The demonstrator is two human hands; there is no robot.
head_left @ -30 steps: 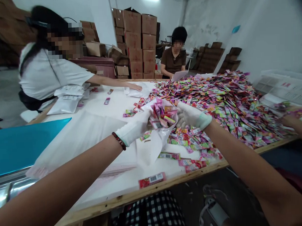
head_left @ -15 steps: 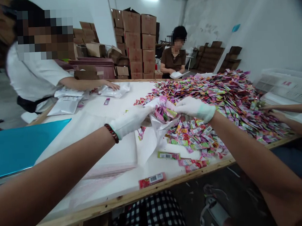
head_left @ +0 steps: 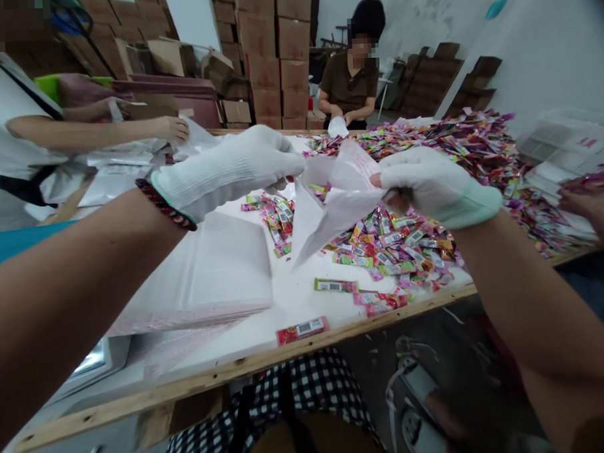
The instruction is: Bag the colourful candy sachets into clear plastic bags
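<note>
Both my hands wear white gloves and hold a white plastic bag [head_left: 337, 205] up above the table. My left hand [head_left: 232, 169] grips the bag's left edge, and my right hand [head_left: 433, 184] pinches its right edge. The bag hangs down to a point over the white table top [head_left: 295, 293]. A big heap of small colourful sachets [head_left: 429, 154] covers the table behind and to the right of the bag. A smaller clump of sachets [head_left: 274, 218] lies under my left hand. A stack of flat white bags [head_left: 208, 270] lies to the left.
A person in a white shirt [head_left: 8, 139] handles white bags at the far left. Another person in a brown shirt [head_left: 350, 84] sits at the far end. A third person's hand [head_left: 584, 204] reaches in at the right. Cardboard boxes [head_left: 274, 54] stand behind. Loose sachets [head_left: 302, 330] lie near the wooden front edge.
I have lifted the bag higher and closer to me, and its mouth with the sachets no longer shows. The view has tilted down. The person at left has pulled back.
</note>
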